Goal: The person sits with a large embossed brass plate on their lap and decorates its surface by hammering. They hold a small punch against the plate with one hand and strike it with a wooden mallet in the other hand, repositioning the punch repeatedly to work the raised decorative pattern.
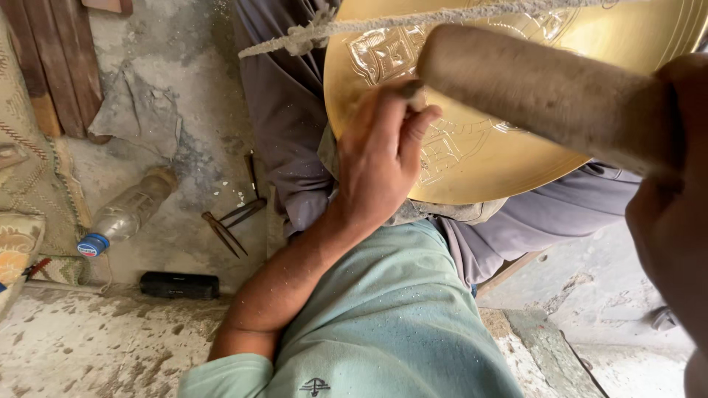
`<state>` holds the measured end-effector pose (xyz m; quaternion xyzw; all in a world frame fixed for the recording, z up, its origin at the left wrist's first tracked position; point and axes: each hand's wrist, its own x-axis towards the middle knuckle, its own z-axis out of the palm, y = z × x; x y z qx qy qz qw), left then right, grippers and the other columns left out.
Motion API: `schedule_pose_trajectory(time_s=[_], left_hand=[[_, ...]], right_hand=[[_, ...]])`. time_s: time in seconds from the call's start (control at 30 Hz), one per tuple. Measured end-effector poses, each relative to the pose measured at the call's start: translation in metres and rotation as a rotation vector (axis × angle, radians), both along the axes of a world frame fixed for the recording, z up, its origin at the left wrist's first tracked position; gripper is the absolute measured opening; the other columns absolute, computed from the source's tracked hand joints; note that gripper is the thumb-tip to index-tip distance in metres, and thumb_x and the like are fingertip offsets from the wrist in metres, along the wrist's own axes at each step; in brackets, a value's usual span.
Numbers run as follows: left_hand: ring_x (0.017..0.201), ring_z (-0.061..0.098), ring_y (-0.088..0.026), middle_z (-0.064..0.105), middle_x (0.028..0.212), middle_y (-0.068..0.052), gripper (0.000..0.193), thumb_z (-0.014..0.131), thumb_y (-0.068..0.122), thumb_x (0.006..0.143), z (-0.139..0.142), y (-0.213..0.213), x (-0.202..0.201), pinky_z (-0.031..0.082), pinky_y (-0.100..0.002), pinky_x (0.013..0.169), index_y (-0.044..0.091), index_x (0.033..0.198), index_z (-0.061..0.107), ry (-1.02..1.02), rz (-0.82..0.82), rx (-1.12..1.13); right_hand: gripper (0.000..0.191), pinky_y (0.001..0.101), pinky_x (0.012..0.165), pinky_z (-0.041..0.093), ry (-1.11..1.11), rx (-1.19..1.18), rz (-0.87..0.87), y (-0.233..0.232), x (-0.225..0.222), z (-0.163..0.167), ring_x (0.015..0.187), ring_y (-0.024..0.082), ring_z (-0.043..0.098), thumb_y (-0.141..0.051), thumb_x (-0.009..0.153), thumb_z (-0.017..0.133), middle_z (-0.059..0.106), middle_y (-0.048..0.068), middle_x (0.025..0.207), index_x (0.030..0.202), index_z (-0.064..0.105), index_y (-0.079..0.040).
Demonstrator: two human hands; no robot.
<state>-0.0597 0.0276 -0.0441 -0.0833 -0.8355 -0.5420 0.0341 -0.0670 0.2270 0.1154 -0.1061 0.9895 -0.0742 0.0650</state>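
fingers of left hand (380,158) pinched on chisel (413,94), right hand (675,191) gripping mallet (546,92); plastic bottle (125,212) apparently empty

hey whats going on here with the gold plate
A person sits with a round brass plate on their lap. Their left hand pinches a small chisel against its engraved surface, and their right hand grips a wooden mallet above it. A plastic bottle and metal dividers lie on the floor.

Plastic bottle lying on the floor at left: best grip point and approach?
Grip the clear plastic bottle around mid-body, coming from above with fingers across its long axis. It lies on its side, blue cap lower left; the wide body is exposed, while the cap end sits near the patterned cushion.
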Motion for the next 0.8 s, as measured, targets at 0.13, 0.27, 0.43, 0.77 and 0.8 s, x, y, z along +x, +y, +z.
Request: schedule_pose_trajectory(time_s=[0.13, 0.27, 0.43, 0.77, 0.8], left_hand=[[0.089, 0.072, -0.017, 0.061, 0.106, -0.009, 0.027, 0.065, 0.02, 0.112, 0.001, -0.005, -0.001, 0.063, -0.027, 0.07, 0.0, 0.118, 0.049, -0.152, 0.063, 0.204], [0.084, 0.067, -0.019, 0.059, 0.102, -0.009, 0.03, 0.066, 0.019, 0.108, 0.001, -0.003, -0.003, 0.056, -0.033, 0.071, -0.004, 0.119, 0.05, -0.046, 0.089, 0.062], [0.082, 0.068, -0.017, 0.06, 0.102, -0.007, 0.025, 0.065, 0.018, 0.113, -0.003, 0.0, 0.002, 0.057, -0.029, 0.071, 0.0, 0.12, 0.049, -0.007, 0.083, 0.069], [0.083, 0.071, -0.026, 0.068, 0.094, -0.01, 0.025, 0.069, 0.017, 0.106, -0.008, -0.002, 0.007, 0.057, -0.04, 0.074, -0.002, 0.114, 0.055, -0.219, 0.078, 0.166], [0.084, 0.07, -0.029, 0.067, 0.095, -0.012, 0.02, 0.069, 0.013, 0.103, -0.011, -0.002, 0.008, 0.054, -0.044, 0.076, -0.001, 0.109, 0.056, -0.09, 0.082, 0.029]], right_hand=[[0.039, 0.0397, 0.077, 0.057, -0.009, -0.025, 0.034, -0.01, -0.013, 0.007, 0.091, 0.034, 0.07, 0.012, 0.092, 0.075, 0.067, 0.025, 0.108, 0.126, 0.056, 0.008], [0.041, 0.0398, 0.076, 0.056, 0.001, -0.02, 0.084, -0.02, -0.025, 0.015, 0.09, 0.034, 0.069, 0.012, 0.09, 0.075, 0.066, 0.025, 0.108, 0.127, 0.056, 0.008], [0.045, 0.04, 0.074, 0.056, -0.01, 0.105, 0.179, -0.028, -0.029, 0.03, 0.088, 0.034, 0.069, 0.013, 0.088, 0.075, 0.066, 0.025, 0.107, 0.128, 0.056, 0.008], [0.052, 0.0403, 0.071, 0.055, -0.016, 0.025, 0.17, -0.03, -0.034, 0.04, 0.085, 0.034, 0.068, 0.015, 0.083, 0.075, 0.065, 0.025, 0.106, 0.131, 0.057, 0.007], [0.053, 0.0403, 0.071, 0.055, -0.014, 0.04, 0.18, -0.032, -0.036, 0.042, 0.085, 0.034, 0.068, 0.015, 0.082, 0.075, 0.065, 0.025, 0.105, 0.132, 0.057, 0.007]])
